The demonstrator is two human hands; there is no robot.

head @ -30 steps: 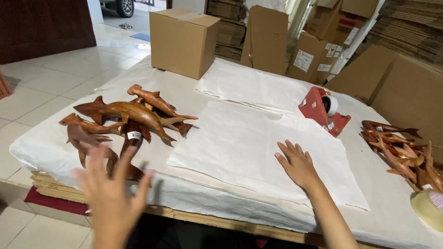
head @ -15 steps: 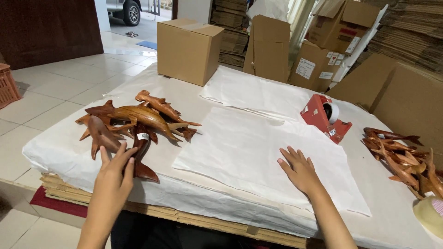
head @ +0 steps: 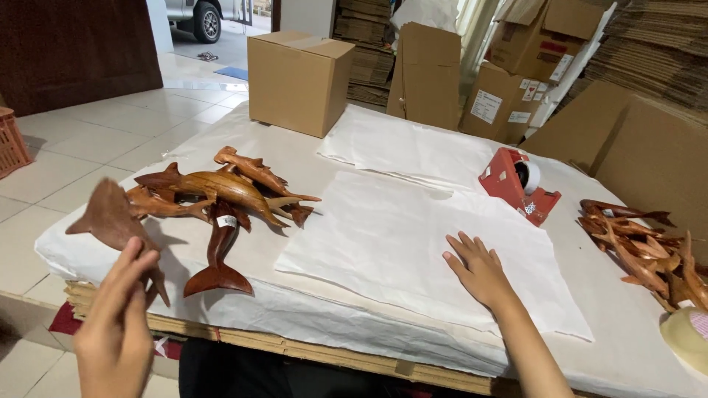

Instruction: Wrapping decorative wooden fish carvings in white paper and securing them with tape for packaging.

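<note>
My left hand [head: 118, 324] is shut on a brown carved wooden fish [head: 110, 217], lifted off the table at the near left. Just beyond it lies a pile of similar wooden fish and shark carvings [head: 221, 188] on the white-covered table [head: 310, 317]. My right hand [head: 479, 269] rests flat, fingers spread, on a sheet of white wrapping paper [head: 413, 243] in the middle of the table.
A red tape dispenser [head: 518, 184] stands behind the sheet. More wooden carvings [head: 641, 247] lie at the right, with a tape roll [head: 686, 335] near the corner. A cardboard box [head: 297, 81] sits at the far edge, with more white paper [head: 405, 147] and stacked cartons [head: 516, 81] behind.
My left hand reached into the pile, closed on one wooden fish and lifted it toward me and to the left. My right hand stayed flat on the paper.
</note>
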